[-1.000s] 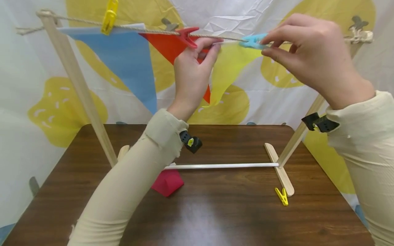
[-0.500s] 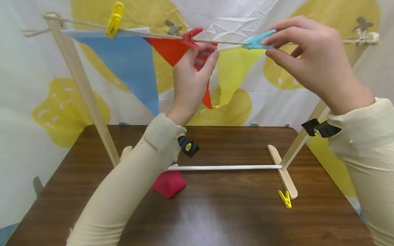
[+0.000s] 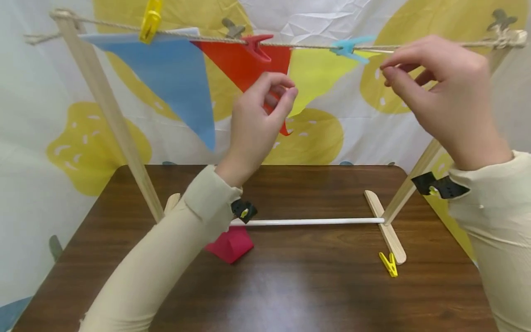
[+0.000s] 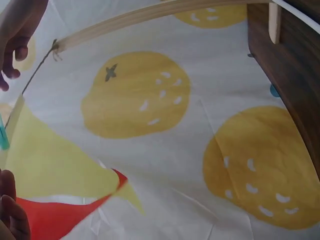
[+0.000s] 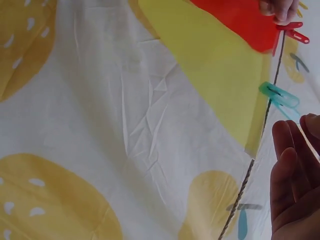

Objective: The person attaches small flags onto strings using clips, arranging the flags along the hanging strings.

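Observation:
A light blue clothespin (image 3: 350, 48) clips the yellow pennant (image 3: 315, 76) onto the twine (image 3: 300, 45). My right hand (image 3: 450, 92) hovers just right of that clothespin, its fingers loosely curled and holding nothing. In the right wrist view a gap shows between the fingertips (image 5: 282, 132) and the clothespin. My left hand (image 3: 257, 115) hangs loosely curled in front of the red pennant (image 3: 228, 57), nothing between its fingers and thumb. Just above it, a red clothespin (image 3: 257, 47) sits on the twine at the red pennant's top edge. The yellow pennant's lower tip is partly hidden behind the red one.
Wooden posts (image 3: 108, 110) hold the twine above a brown table (image 3: 307, 276). A blue pennant (image 3: 178, 78) hangs at left under a yellow clothespin (image 3: 150, 22). On the table lie another yellow clothespin (image 3: 389, 264) and folded pink-red fabric (image 3: 234, 244). A white rod (image 3: 311, 222) joins the bases.
My right hand has let go of the light blue clothespin and moved right and down. My left hand has come off the pennants' top edge and dropped slightly. The yellow pennant hangs freely.

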A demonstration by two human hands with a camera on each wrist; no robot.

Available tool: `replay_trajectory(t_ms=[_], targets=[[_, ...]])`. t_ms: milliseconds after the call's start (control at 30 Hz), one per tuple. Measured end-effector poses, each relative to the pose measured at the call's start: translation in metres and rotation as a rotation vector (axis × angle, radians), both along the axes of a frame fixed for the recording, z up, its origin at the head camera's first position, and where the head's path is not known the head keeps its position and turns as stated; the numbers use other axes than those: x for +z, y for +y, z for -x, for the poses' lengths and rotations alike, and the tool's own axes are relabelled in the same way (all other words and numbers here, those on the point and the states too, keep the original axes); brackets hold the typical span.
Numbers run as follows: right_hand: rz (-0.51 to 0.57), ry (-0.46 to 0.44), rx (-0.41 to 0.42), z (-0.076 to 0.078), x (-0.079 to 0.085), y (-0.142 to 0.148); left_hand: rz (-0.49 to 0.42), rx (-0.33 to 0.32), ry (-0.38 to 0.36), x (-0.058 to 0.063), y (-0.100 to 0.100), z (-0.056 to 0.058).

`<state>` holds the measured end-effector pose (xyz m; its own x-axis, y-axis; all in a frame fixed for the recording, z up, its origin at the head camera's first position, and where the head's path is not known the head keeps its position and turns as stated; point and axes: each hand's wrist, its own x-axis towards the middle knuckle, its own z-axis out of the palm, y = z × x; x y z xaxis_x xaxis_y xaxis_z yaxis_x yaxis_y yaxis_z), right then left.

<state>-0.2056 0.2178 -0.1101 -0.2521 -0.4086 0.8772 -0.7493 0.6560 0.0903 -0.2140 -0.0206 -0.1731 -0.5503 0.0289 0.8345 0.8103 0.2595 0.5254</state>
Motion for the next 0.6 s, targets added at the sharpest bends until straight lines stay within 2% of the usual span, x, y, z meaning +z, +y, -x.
replay_trajectory(t_ms=[167,367,500,600], targets=[[0.047,-0.040,0.023,-0.006,-0.019,0.003,0.096,-0.001,0.175,-0.022,0.001,0.005],[0.003,-0.070,0.022,-0.007,-0.042,0.007,0.270,0.077,0.338,-0.046,-0.001,-0.005],[-0.039,-0.089,0.044,-0.007,-0.060,0.007,0.371,0.132,0.390,-0.063,-0.004,-0.016],[-0.086,-0.106,0.068,-0.008,-0.077,0.002,0.401,0.163,0.376,-0.074,-0.008,-0.022]])
